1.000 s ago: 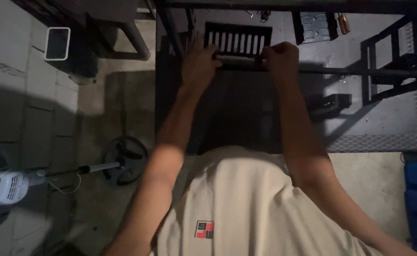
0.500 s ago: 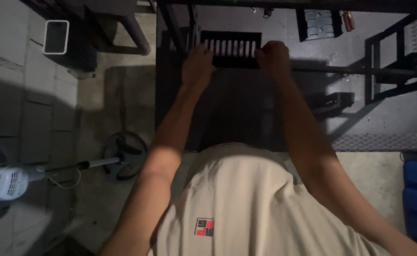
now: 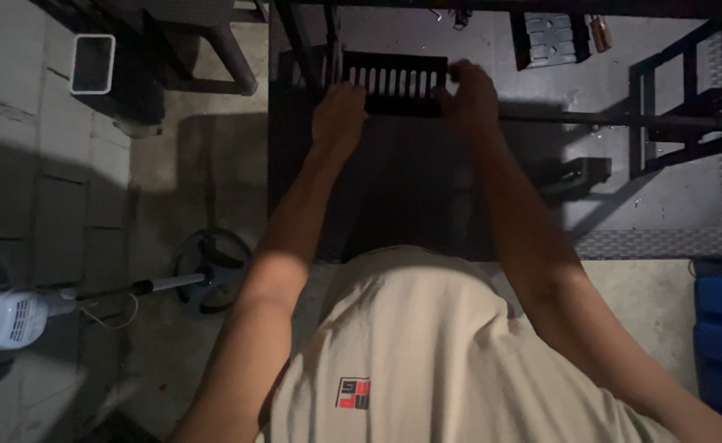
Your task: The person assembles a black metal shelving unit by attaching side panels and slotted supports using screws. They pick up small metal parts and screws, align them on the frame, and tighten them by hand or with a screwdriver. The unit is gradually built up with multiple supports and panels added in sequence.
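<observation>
1. We see a white-rimmed bin (image 3: 92,64) on the paved floor (image 3: 41,189); its contents are too dark to tell.
2. Our left hand (image 3: 338,115) and right hand (image 3: 469,97) curl fingers around the slotted black panel (image 3: 398,82), held over the dark mat (image 3: 541,123).
3. A standing fan (image 3: 16,316) lies on the floor.

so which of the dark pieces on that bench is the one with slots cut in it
The flat black rectangular panel held between the left hand and the right hand: it has a row of upright slots. The small dark block beyond the right hand shows none.

Dim, hard shadows, grainy, soft focus
</observation>
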